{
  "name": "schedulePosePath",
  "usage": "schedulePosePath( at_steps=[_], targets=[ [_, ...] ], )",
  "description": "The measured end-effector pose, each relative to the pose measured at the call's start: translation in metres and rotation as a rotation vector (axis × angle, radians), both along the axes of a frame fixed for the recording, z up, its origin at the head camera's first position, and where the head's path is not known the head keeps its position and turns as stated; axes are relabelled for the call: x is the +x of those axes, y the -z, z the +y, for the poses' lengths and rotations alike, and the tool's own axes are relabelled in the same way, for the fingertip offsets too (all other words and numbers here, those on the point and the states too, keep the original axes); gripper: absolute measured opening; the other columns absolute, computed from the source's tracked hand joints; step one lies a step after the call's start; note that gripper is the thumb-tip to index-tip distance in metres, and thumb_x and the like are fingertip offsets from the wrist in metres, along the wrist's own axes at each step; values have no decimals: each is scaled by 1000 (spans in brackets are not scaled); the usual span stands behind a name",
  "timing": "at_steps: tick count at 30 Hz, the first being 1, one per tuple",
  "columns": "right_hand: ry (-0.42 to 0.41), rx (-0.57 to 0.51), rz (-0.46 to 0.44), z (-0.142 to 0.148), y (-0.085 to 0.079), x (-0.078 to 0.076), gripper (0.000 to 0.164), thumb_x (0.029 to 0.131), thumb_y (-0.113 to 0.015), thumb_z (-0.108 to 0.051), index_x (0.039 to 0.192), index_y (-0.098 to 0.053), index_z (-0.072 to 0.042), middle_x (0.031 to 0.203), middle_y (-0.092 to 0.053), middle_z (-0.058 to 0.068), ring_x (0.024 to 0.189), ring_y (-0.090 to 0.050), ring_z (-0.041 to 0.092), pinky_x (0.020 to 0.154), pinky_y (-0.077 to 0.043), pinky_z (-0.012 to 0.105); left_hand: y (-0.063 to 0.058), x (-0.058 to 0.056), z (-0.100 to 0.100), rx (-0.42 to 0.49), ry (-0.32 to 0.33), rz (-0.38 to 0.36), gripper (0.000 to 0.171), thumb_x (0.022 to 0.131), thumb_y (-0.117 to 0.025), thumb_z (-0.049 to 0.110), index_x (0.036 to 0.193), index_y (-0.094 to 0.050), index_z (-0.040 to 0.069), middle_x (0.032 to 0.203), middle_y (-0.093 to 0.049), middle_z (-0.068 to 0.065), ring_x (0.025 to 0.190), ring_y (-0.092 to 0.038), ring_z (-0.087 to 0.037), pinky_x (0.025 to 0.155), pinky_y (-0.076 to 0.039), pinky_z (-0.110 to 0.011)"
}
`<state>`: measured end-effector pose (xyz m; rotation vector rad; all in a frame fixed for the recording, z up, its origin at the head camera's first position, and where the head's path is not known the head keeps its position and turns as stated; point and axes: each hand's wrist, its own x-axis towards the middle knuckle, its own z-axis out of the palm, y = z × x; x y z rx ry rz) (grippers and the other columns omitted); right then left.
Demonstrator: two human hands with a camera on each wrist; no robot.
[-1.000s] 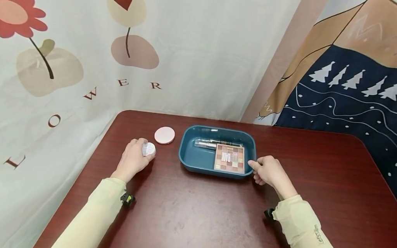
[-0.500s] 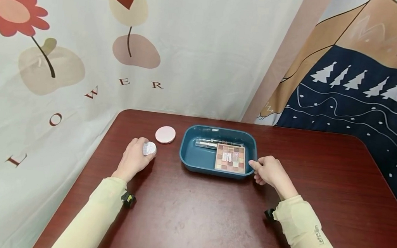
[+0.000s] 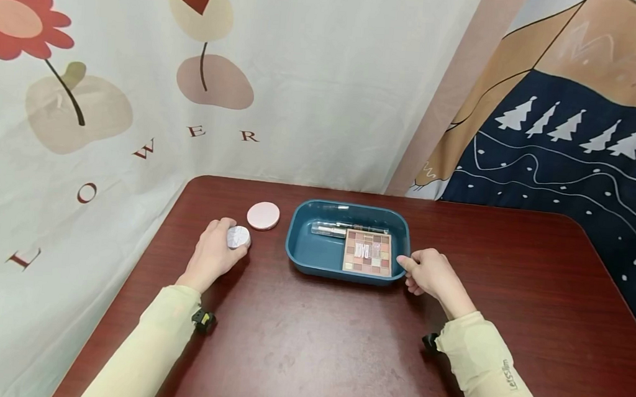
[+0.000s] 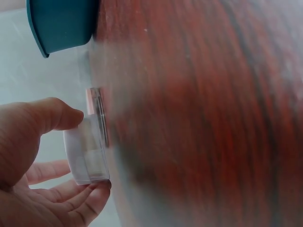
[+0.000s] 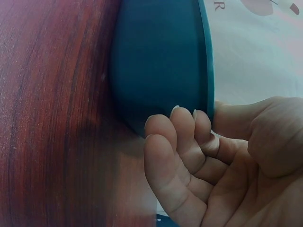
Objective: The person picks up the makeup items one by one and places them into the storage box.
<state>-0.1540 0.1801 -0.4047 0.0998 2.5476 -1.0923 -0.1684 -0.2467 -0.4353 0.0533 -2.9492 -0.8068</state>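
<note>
On the dark red table [image 3: 312, 347], head view: left hand [image 3: 214, 254] wraps round a small white jar [image 3: 238, 237], thumb and fingers curled on it, jar standing on the tabletop. Just beyond it, apart, lies a round pink compact [image 3: 263, 215]. To the right sits a teal tray [image 3: 313, 254] w/ an eyeshadow palette [image 3: 368, 252] in its right half and a clear tube [image 3: 331, 229] along the back wall. Right hand [image 3: 430, 274] pinches the tray's near-right corner, thumb on the rim, fingers curled below. Both arms in pale yellow sleeves [image 3: 483, 373]. Printed curtains behind.

Left wrist view: thumb and fingertips [image 4: 97, 194] clamp the jar [image 4: 87, 153] from both sides; its base meets the table [image 4: 203, 118]. Tray corner [image 4: 61, 23] shows further on, well apart from the jar.

Right wrist view: curled fingers [image 5: 175, 137] press vs. the tray's outer wall [image 5: 161, 61], thumb on the rim side; right hand [image 5: 222, 165] grasps the tray, which rests on the table [image 5: 52, 109].
</note>
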Motion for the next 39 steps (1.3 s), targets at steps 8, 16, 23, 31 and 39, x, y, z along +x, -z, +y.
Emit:
schedulePosePath(
  at_steps=[8, 16, 23, 31, 39],
  targets=[
    [-1, 7, -1, 0, 0, 0, 37, 108, -57, -24, 86, -65, 5, 71, -63, 11, 57, -64, 16, 59, -60, 31, -5, 2, 5, 6, 15, 24, 58, 85, -73, 16, 136, -53, -3, 125, -56, -26, 107, -58, -43, 91, -49, -56],
    [-1, 16, -2, 0, 0, -1, 36, 107, -58, -24, 87, -65, 5, 72, -63, 12, 57, -64, 16, 60, -60, 31, -14, 5, 16, 14, 40, 48, 56, 84, -74, 17, 134, -55, -2, 121, -57, -23, 106, -58, -40, 90, -49, -54],
    [8, 23, -6, 0, -1, 0, 36, 107, -58, -24, 87, -65, 5, 72, -63, 12, 58, -64, 16, 60, -60, 31, -21, 8, 26, 9, 83, 91, 55, 85, -72, 17, 133, -54, -3, 120, -56, -23, 106, -56, -38, 91, -49, -53],
    [5, 24, 5, 0, 1, 0, 36, 108, -57, -25, 87, -65, 5, 72, -63, 11, 57, -63, 16, 60, -60, 31, -26, 13, 36, 21, 116, 130, 55, 86, -73, 18, 133, -55, -4, 120, -57, -23, 104, -57, -36, 89, -52, -52],
    [4, 29, 12, -1, 2, 0, 37, 108, -57, -25, 88, -66, 5, 72, -63, 11, 58, -63, 16, 60, -60, 31, -30, 16, 45, 29, 142, 168, 54, 86, -74, 17, 132, -55, -3, 117, -57, -22, 102, -57, -36, 88, -52, -52]
  ],
)
